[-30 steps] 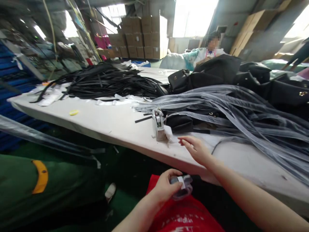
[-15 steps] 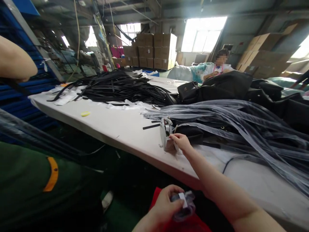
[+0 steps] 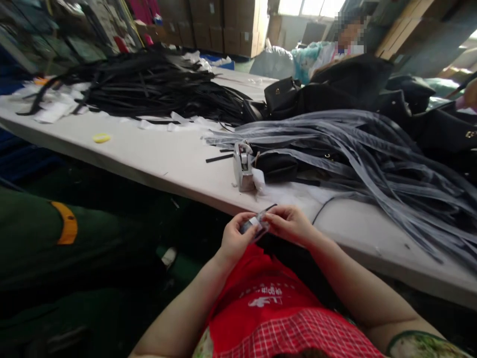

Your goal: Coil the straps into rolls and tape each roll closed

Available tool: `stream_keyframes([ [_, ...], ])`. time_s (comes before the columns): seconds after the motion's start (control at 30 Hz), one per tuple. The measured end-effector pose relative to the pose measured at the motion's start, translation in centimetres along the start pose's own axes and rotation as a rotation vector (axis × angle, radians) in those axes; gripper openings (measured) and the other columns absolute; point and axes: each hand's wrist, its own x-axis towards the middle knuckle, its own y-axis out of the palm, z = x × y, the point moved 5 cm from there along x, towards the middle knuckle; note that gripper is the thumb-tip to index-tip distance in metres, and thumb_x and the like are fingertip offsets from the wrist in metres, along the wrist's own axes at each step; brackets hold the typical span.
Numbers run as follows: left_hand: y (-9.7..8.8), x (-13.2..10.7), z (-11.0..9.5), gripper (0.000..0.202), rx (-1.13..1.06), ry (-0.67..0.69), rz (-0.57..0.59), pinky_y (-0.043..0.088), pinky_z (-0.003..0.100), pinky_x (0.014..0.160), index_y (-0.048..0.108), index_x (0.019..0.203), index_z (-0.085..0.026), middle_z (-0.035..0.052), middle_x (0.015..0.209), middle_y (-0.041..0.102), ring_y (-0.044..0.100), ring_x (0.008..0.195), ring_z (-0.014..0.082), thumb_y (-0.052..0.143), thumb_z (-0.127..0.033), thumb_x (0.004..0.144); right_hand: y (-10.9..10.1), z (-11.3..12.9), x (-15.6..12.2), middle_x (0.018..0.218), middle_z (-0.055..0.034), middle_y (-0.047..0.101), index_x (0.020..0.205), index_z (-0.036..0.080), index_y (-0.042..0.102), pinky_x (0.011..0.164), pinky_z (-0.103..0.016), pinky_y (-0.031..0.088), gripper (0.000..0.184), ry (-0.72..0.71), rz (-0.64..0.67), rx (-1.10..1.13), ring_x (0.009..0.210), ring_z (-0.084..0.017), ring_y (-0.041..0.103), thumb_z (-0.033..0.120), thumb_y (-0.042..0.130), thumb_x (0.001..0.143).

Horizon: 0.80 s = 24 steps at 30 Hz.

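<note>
Plastic wrap [image 3: 263, 230], dark bundle [image 3: 246, 227] inside, left hand [image 3: 236, 236] gripping.

The single camera sits on the person's head, above and behind the fingers [image 3: 278, 219], facing forward and down. It looks on them from fairly near. The apron [image 3: 261, 276] fills the view on the camera's side of the fingers; the table [image 3: 179, 161] stretches beyond them, the boxes [image 3: 208, 30] well past.
</note>
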Motion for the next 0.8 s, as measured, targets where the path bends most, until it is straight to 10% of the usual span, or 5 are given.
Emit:
stream_keyframes([
  [0.53,3.4,-1.1,-1.4,0.033,0.219,0.216,-0.008,0.056,0.028,0.073,0.067,0.100,-0.013,0.0088,0.091,0.074,0.070,0.080,0.0198,0.069,-0.038,0.078,-0.2,-3.1,-4.5,0.057,0.0004,0.061,0.078,0.012,0.071,0.045,-0.019,0.040,0.039,0.186,-0.058,0.090,0.045,-0.007,0.052,0.051,0.070,0.074],
  [0.73,3.7,-3.1,-3.6,0.030,0.566,0.543,-0.207,0.058,0.038,0.077,0.070,0.102,-0.022,0.0058,0.096,0.074,0.071,0.084,0.0244,0.068,-0.041,0.079,1.4,-2.7,-5.4,0.065,0.0004,0.062,0.082,0.012,0.073,0.059,-0.023,0.048,0.044,0.101,-0.125,0.298,0.056,-0.009,0.056,0.055,0.071,0.071],
  [0.8,4.3,-2.0,-3.3,0.034,0.499,0.643,-0.117,0.060,0.041,0.076,0.068,0.111,-0.022,0.0058,0.099,0.074,0.071,0.087,0.0264,0.067,-0.039,0.081,1.2,-3.4,-4.6,0.067,0.0015,0.062,0.082,0.014,0.074,0.063,-0.023,0.049,0.050,0.048,-0.198,0.341,0.059,-0.009,0.055,0.061,0.073,0.066],
])
